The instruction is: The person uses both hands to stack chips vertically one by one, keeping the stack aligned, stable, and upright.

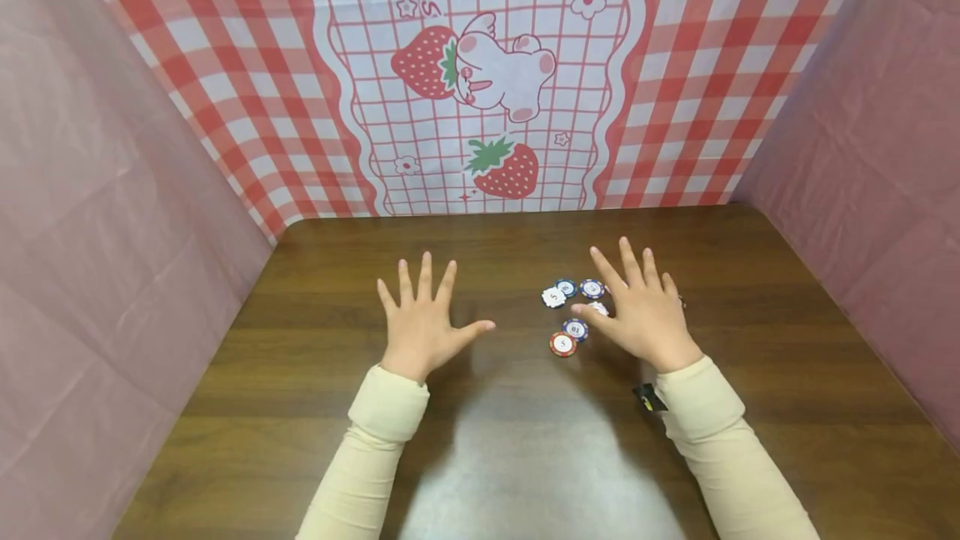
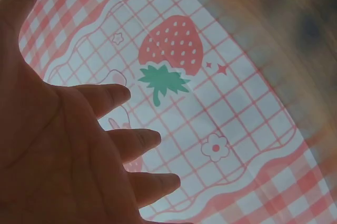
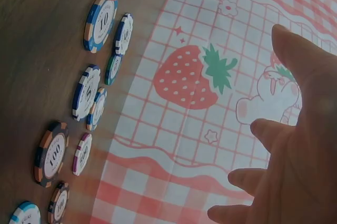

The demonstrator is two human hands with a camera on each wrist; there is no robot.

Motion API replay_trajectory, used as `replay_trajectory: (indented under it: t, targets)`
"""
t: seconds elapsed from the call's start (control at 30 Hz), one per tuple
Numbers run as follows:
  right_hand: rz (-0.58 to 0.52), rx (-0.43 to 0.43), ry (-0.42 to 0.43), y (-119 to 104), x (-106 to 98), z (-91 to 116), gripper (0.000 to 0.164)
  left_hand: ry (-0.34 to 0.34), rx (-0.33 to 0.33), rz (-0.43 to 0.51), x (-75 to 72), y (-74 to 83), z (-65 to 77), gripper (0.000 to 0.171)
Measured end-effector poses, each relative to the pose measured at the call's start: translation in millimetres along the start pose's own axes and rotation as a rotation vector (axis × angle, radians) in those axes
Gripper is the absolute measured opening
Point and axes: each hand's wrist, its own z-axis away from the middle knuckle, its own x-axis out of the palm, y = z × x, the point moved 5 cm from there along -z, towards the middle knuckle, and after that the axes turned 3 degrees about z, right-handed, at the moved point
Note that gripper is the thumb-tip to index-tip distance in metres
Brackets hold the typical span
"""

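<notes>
My left hand (image 1: 420,332) is held above the left part of the table, fingers straight and spread, with nothing in it. Over on the right, my right hand (image 1: 645,319) hovers with spread fingers above a scatter of poker chips, hiding some from the head view. Beside its thumb lie a red chip (image 1: 562,345), a blue chip (image 1: 576,329) marked 10, and a white chip (image 1: 553,297). The right wrist view shows several chips flat on the wood, including a black and orange chip (image 3: 53,154) marked 100 and a purple-edged chip (image 3: 82,154). The right hand is apart from them.
A small black item (image 1: 649,397) lies by the right cuff, partly covered by it. Behind the brown wooden table (image 1: 330,407) hangs a strawberry-print checked cloth (image 1: 480,165). Pink curtains (image 1: 127,215) flank both sides.
</notes>
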Motion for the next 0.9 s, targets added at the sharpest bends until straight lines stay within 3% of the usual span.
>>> replay_trajectory:
  t: [0.2,0.37,0.67,0.9]
  targets:
    - [-0.059,-0.073,0.049,-2,-4,-4,0.087,-0.064,0.04,0.039,-1.2,2.7,-1.8,0.099]
    - [-0.115,-0.163,0.079,-8,-3,-3,0.087,-0.126,0.117,0.098,1.1,9.9,-0.4,0.095]
    - [-0.144,-0.295,0.068,-21,8,1,0.07,-0.115,0.289,0.122,11.9,25.1,3.8,0.085]
    - [-0.102,-0.417,0.03,-32,22,4,0.051,-0.142,0.346,0.131,17.6,34.0,9.7,0.076]
